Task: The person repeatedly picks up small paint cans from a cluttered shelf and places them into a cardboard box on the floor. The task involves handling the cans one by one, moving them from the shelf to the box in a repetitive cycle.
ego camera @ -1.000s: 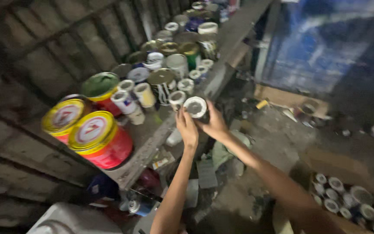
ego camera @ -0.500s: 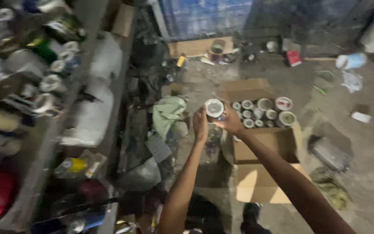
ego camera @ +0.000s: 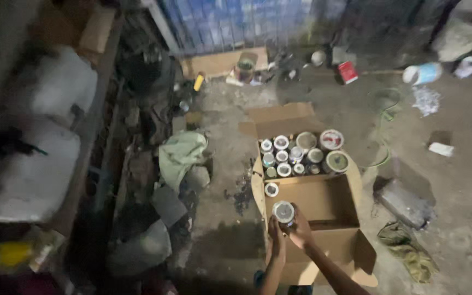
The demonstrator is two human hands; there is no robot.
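Note:
Both hands hold one small round tin (ego camera: 283,212) with a pale lid, low over the near half of an open cardboard box (ego camera: 323,199) on the floor. My left hand (ego camera: 276,236) cups the tin's left side and my right hand (ego camera: 301,229) grips its right side. The far half of the box is packed with several tins (ego camera: 301,155) standing upright, lids up. One more small tin (ego camera: 271,189) stands alone by the box's left wall, just beyond the held tin.
A shelf with white bundles (ego camera: 39,147) runs along the left. A green cloth (ego camera: 181,153) and debris lie between shelf and box. Scattered on the concrete floor: a red can (ego camera: 348,71), a plastic bottle (ego camera: 423,73), a grey slab (ego camera: 405,203), a rag (ego camera: 411,254). A blue corrugated wall (ego camera: 236,22) stands behind.
My view swung from the shelf of tins down to the floor. Both hands carried the small tin away from the shelf and lowered it over the box.

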